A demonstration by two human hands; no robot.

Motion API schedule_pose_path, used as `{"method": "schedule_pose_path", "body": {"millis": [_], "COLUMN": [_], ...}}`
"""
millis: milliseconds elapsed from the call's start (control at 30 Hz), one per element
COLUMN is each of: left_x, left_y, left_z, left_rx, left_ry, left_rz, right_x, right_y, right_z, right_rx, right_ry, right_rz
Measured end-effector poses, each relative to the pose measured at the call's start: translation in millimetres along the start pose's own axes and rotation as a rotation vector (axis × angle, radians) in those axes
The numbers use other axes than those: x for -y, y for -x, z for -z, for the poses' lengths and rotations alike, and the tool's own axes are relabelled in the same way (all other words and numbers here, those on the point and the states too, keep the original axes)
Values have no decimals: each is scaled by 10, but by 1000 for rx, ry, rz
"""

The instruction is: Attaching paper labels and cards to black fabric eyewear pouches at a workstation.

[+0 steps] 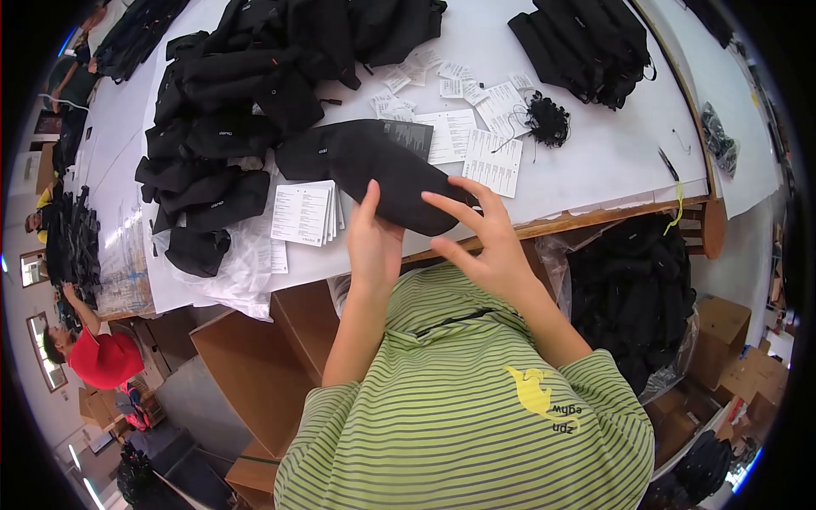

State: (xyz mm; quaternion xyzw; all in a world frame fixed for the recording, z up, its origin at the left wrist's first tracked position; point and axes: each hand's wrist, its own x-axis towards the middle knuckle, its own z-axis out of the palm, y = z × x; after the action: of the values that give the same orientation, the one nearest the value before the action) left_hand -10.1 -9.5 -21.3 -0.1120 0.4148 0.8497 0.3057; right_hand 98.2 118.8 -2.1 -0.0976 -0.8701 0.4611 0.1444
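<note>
A long black fabric piece [387, 174] with a small white mark lies across the near part of the table, its rounded right end tipped toward me. My left hand [375, 251] holds its near edge, thumb on top and the other fingers hidden beneath. Over the right end, my right hand [491, 242] has its fingers spread, with fingertips at or just above the cloth. White printed cards [501, 161] lie behind the piece, and a stack of white tags [303, 212] is left of my left hand. A tangle of black cords [546, 119] sits beyond the cards.
Black fabric pieces [229, 136] are heaped at the left, with another pile [586, 51] at the far right. A black pen-like tool [669, 164] lies near the right table edge. Below are a cardboard box [255, 374] and a bag of black goods [633, 306]. A person in red [106, 357] is at the left.
</note>
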Motion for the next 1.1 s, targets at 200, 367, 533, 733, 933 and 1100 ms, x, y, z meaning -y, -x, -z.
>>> {"method": "schedule_pose_path", "body": {"millis": [200,367,533,733,933,1100], "left_x": [-30,-151,-216,-95,-330,-558], "left_y": [141,22,-16,-16,-120,-158], "left_z": [-23,74,159,108,494,891], "left_rx": [105,-13,183,107,-25,-229], "left_ry": [-5,-496,-633,-556,-910,-1362], "left_rz": [34,-546,-444,-338,-656,-739], "right_x": [-138,-232,-322,-327,-625,-785], "right_y": [-36,-60,-68,-144,-323,-739], "right_z": [48,257,341,531,1174,2217], "right_rx": [12,172,200,156,-202,-723], "right_ry": [-208,-451,-635,-673,-612,-725], "right_rz": [-172,-246,-399,-549,-384,-134]}}
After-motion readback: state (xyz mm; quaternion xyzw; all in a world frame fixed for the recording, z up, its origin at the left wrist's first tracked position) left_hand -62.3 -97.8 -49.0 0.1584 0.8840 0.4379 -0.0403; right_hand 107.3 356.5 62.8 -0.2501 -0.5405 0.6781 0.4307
